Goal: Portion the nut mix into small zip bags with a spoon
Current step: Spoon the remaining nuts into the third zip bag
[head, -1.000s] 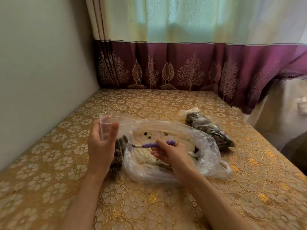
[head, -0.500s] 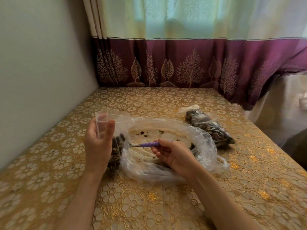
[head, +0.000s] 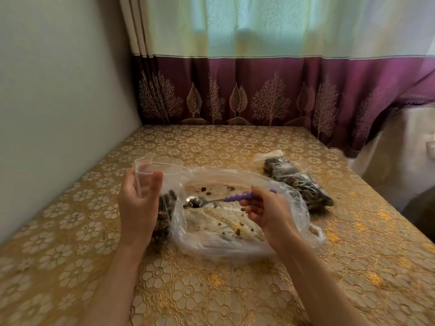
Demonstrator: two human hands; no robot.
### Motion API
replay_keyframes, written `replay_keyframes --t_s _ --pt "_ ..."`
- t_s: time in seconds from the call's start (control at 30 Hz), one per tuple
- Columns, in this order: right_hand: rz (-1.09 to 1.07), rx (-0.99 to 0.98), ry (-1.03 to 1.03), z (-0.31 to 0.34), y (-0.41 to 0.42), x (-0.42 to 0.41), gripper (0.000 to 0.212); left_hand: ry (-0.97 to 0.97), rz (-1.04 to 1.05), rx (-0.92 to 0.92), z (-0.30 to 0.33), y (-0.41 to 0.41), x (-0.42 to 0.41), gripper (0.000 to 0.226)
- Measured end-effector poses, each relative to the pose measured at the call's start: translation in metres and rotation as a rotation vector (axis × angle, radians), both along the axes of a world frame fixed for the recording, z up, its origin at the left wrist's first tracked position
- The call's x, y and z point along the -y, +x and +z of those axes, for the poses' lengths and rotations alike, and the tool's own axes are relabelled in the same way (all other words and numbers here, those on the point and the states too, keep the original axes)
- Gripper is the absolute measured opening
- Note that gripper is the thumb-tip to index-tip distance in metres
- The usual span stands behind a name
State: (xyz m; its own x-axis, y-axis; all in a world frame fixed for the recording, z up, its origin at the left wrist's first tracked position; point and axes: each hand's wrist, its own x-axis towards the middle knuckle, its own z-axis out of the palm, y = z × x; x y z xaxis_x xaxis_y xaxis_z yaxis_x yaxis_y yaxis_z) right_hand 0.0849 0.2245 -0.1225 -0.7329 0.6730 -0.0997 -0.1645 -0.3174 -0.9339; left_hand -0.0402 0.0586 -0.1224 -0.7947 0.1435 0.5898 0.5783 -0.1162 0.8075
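Note:
My left hand (head: 138,208) holds a small clear zip bag (head: 162,184) upright, its mouth open at the top and dark nut mix in its lower half. My right hand (head: 266,208) pinches the purple handle of a metal spoon (head: 211,200). The spoon's bowl carries a few dark nuts and hovers just right of the small bag, over a large clear plastic bag (head: 235,222) lying open on the table. Only scattered nut bits remain inside that large bag.
A filled small bag of nut mix (head: 296,182) lies on the table behind and to the right. The gold floral tablecloth (head: 211,290) covers the table. A wall runs along the left; a purple-bordered curtain hangs at the back.
My right hand has lifted and drawn the spoon out, so its loaded bowl now shows beside the small bag. My left hand keeps holding the bag in about the same place.

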Motion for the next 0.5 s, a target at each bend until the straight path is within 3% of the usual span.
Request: replay_keyframes --t_s 0.13,0.27,0.5 --pt "-0.115 -0.104 0.045 0.007 0.003 -0.001 0.026 -0.083 -0.036 -0.029 -0.003 -0.001 -0.002 0.085" --pt "-0.255 -0.231 0.181 0.013 0.007 0.002 0.033 -0.219 0.000 -0.038 -0.006 -0.002 -0.004 0.097" --pt "-0.274 -0.441 0.302 0.021 0.010 0.010 0.026 -0.329 0.014 -0.090 -0.009 0.001 -0.009 0.090"
